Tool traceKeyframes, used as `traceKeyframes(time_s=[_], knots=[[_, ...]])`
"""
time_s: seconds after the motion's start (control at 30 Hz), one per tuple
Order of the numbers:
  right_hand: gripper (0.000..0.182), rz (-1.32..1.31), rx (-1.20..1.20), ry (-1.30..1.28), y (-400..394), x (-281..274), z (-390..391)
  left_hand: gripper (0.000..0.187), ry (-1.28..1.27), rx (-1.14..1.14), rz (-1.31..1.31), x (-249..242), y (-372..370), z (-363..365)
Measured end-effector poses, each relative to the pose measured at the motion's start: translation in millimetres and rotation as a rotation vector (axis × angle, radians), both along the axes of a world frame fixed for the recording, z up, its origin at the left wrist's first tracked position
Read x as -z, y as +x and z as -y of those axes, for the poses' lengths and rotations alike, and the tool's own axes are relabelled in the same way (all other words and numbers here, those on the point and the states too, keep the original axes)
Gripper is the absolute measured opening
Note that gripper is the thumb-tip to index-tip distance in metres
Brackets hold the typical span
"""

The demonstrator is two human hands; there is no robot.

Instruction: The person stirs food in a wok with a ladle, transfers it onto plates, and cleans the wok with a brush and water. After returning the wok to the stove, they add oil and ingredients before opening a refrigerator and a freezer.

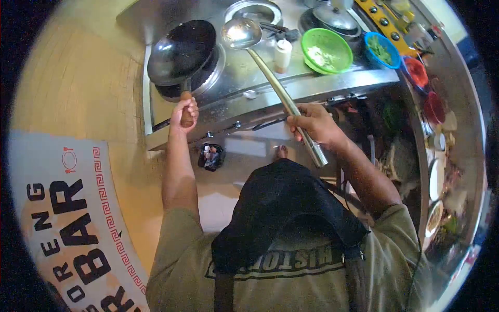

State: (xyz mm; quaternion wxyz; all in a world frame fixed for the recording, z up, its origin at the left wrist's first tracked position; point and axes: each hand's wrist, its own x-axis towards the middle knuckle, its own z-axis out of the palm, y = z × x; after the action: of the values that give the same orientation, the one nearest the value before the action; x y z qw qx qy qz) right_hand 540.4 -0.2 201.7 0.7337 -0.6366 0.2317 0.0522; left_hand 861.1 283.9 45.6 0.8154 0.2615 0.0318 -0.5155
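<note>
My left hand [185, 114] is closed round the wooden handle of a black wok [182, 52], which is tilted over the left burner [215, 73]. The wok's inside looks dark and shiny, with no food visible in it. In my right hand [316, 124] is the long metal handle of a ladle [278, 86]. Its round steel bowl [241, 34] is raised above the stove, to the right of the wok. A white squeeze bottle [283, 54] stands on the steel counter just right of the ladle.
Beyond the bottle are a green basket [327, 49] with pale contents, a blue basket [382, 50] of greens and a red bowl [416, 72]. A lidded pot [335, 20] stands behind. A small spoon [250, 94] lies near the counter edge. Below sits a black bag [211, 157].
</note>
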Motion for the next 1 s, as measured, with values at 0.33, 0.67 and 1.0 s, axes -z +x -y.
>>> traceKeyframes(time_s=[0.33, 0.67, 1.0], knots=[[0.022, 0.02, -0.184, 0.01, 104, 25, 19, 0.019, 0.639, -0.046, 0.252, 23, 32, 17], [0.031, 0.172, -0.31, -0.301, 169, 75, -25, 0.027, 0.525, -0.127, 0.485, -59, -38, 133], [0.043, 0.151, -0.324, -1.201, 137, 193, 87, 0.029, 0.41, 0.207, 0.293, -43, 5, 63]])
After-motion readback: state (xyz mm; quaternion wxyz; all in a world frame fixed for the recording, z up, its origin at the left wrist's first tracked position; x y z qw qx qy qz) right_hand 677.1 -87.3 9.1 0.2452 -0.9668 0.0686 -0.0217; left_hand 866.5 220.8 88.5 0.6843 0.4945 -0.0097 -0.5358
